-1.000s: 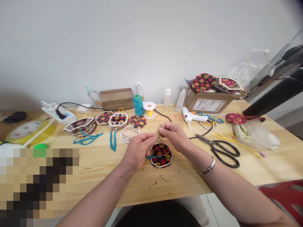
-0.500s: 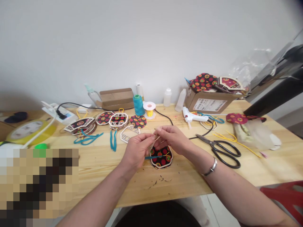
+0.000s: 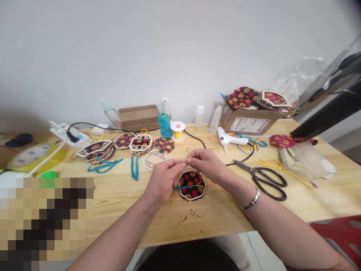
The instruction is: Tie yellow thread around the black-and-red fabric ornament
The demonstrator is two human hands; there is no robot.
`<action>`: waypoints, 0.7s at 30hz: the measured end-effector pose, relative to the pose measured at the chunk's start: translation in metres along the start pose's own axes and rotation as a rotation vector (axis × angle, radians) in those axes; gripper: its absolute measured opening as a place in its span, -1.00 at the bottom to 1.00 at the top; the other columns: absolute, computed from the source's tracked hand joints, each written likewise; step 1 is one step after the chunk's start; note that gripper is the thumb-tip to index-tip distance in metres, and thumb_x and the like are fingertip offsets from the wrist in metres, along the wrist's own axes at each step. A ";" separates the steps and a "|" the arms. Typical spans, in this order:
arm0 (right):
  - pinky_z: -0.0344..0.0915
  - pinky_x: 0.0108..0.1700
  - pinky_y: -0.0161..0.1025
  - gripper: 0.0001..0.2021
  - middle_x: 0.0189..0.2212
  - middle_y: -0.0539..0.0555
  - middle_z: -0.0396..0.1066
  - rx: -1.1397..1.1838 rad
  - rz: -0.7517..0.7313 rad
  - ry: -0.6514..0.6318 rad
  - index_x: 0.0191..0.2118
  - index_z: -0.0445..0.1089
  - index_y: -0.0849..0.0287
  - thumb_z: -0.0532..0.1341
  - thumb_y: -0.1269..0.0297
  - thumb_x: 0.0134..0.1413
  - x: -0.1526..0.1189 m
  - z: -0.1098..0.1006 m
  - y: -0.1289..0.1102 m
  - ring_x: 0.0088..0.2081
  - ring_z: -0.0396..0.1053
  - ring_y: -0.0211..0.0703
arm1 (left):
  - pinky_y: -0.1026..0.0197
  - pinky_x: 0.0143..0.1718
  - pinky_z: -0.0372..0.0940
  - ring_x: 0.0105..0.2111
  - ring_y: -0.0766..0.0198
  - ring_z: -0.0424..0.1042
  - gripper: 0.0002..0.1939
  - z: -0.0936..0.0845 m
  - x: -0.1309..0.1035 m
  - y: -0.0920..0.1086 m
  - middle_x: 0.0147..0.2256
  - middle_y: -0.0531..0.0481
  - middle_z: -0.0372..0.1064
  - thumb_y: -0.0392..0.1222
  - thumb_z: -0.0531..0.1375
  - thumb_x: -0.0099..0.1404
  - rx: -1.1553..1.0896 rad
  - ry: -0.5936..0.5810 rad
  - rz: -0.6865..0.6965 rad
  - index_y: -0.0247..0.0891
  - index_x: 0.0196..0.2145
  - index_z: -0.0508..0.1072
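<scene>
My left hand (image 3: 166,178) and my right hand (image 3: 205,162) meet fingertip to fingertip over the table, both pinched closed. What they pinch is too small to make out; a thin, pale, curved strand (image 3: 188,149) shows just above the fingertips. Below them lies a scalloped ornament (image 3: 192,194) of black fabric with red and green round motifs, edged by a pale wooden rim. A teal cord (image 3: 183,187) crosses it and passes behind my left hand, and a bit of yellow cord (image 3: 199,183) lies at its right.
Large scissors (image 3: 261,177) and a glue gun (image 3: 229,138) lie to the right. Behind stand a teal thread cone (image 3: 165,126) and a yellow thread spool (image 3: 178,132). Finished ornaments (image 3: 141,143) and a bare wooden frame (image 3: 150,161) are at left. A cardboard box (image 3: 245,122) holds more.
My right hand's fingers have closed in and drawn nearer the left fingertips, uncovering more of the ornament. My left hand has hardly moved.
</scene>
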State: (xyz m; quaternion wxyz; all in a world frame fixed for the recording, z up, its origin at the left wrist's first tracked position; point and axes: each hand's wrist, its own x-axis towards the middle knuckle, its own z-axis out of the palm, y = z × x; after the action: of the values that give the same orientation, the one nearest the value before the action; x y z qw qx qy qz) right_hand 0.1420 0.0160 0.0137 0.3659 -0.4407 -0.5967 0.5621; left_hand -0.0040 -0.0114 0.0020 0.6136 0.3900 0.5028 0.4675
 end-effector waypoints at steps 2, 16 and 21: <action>-0.05 -0.56 -0.37 -0.82 -0.71 -0.14 0.12 -0.018 -0.013 -0.015 -0.57 0.27 0.22 0.18 0.26 -0.08 0.000 -0.001 -0.001 -0.63 0.01 -0.40 | 0.42 -0.73 -0.12 -0.74 0.54 0.00 -0.82 0.000 0.000 0.000 -0.76 0.20 0.08 -0.14 0.30 0.02 -0.002 -0.024 0.008 -0.33 -0.48 0.51; -0.09 -0.56 -0.37 -0.79 -0.69 -0.13 0.08 -0.027 -0.009 -0.056 -0.57 0.22 0.21 0.17 0.22 -0.05 0.000 -0.004 0.001 -0.62 0.00 -0.41 | 0.45 -0.74 -0.07 -0.73 0.56 0.01 -0.81 0.002 -0.002 0.003 -0.73 0.18 0.16 -0.15 0.33 -0.05 -0.006 0.003 0.005 -0.34 -0.51 0.51; -0.10 -0.57 -0.36 -0.68 -0.67 -0.13 0.07 0.088 0.060 -0.143 -0.57 0.19 0.21 0.16 0.07 -0.01 -0.001 -0.006 0.001 -0.63 -0.03 -0.42 | 0.45 -0.74 -0.06 -0.75 0.55 0.03 -0.82 0.003 -0.003 0.004 -0.76 0.21 0.13 -0.16 0.33 -0.06 -0.030 0.010 0.000 -0.33 -0.52 0.50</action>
State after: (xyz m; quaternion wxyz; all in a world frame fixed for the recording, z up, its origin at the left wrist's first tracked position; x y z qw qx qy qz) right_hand 0.1484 0.0176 0.0136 0.3243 -0.4009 -0.5825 0.6283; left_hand -0.0022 -0.0131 0.0070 0.6170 0.3783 0.4986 0.4770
